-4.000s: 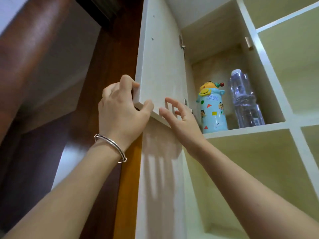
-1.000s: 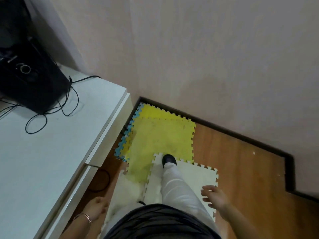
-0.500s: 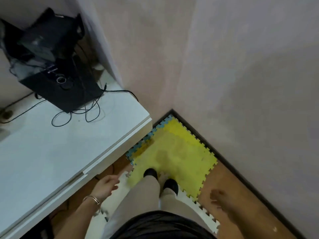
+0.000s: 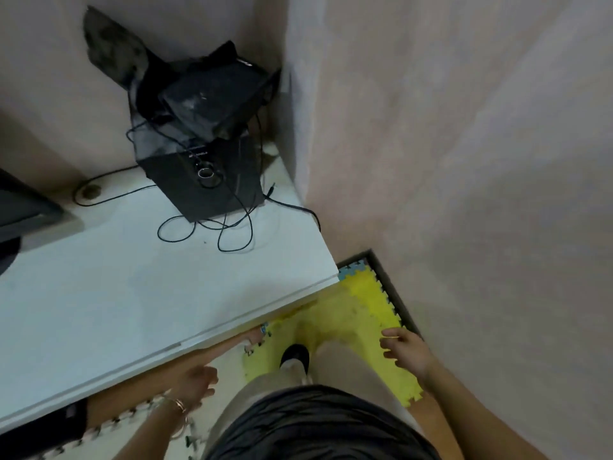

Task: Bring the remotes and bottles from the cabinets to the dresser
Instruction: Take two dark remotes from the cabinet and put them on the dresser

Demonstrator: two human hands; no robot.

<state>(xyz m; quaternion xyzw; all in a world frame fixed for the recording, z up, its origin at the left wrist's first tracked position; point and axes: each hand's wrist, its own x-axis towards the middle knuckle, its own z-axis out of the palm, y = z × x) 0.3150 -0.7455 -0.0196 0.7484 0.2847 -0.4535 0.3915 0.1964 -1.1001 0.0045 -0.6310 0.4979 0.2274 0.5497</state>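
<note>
Dresser (image 4: 132, 293) top bearing black speaker (image 4: 202, 180), loose cables (image 4: 212, 234), left hand (image 4: 195, 383), right hand (image 4: 404, 351) empty, fingers spread

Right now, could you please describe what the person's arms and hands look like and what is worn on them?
Both forearms are bare, with no sleeves in view. The left hand has thin metal bangles around its wrist. The right hand wears nothing visible: no ring, watch or glove.

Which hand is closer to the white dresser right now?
The left hand. It hangs empty right beside the dresser's front edge, while the right hand, also empty, is out over the yellow mat.
</note>
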